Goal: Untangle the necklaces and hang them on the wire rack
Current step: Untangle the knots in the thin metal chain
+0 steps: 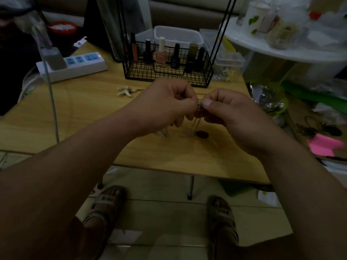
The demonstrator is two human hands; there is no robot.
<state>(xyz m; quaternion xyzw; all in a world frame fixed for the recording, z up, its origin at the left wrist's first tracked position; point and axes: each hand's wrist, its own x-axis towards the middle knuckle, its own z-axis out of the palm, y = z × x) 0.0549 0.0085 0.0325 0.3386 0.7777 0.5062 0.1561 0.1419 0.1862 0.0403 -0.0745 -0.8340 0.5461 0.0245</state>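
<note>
Necklace [199, 106], one, pinched by left hand [169, 104], right hand [231, 113].

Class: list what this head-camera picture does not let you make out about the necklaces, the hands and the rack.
1. Head view: how the necklaces are knotted, and how many there are. The strands are too thin and dim.
2. Head view: the fingertips of each grip, curled out of sight behind the left hand and the right hand.
3. Head view: the top of the wire rack, cut off by the upper edge.
</note>
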